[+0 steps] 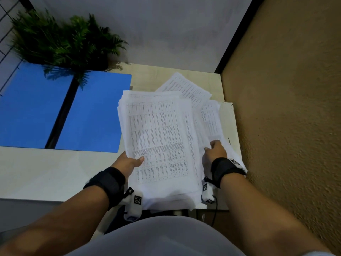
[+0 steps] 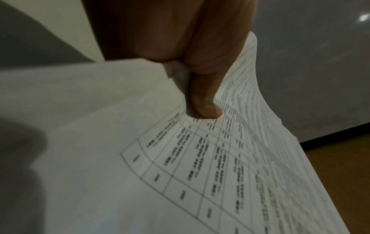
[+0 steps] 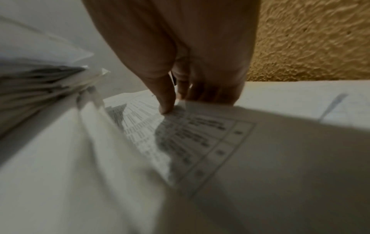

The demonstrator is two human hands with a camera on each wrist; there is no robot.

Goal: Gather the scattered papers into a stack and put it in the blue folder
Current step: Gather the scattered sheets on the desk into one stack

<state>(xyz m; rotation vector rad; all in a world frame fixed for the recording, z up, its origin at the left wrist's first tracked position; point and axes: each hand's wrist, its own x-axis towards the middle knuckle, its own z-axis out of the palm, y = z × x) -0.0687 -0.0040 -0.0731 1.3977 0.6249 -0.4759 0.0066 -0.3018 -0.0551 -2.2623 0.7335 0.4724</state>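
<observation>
A thick stack of printed papers point(image 1: 158, 137) is lifted off the desk at its near left edge by my left hand point(image 1: 129, 161), thumb on top and fingers hidden beneath; the left wrist view shows the thumb pressing the top sheet point(image 2: 200, 166). To the right, my right hand point(image 1: 215, 150) pinches the near edge of loose sheets point(image 1: 210, 117) lying by the desk's right edge; in the right wrist view thumb and fingers close on a sheet point(image 3: 210, 134). Another sheet point(image 1: 186, 87) lies further back. The blue folder point(image 1: 55, 109) lies open and flat at the left.
A potted fern point(image 1: 62, 39) stands at the back left, its fronds over the folder. The pale desk point(image 1: 46, 172) ends at a tan textured wall point(image 1: 287, 108) on the right and a grey wall behind. My torso is close to the near desk edge.
</observation>
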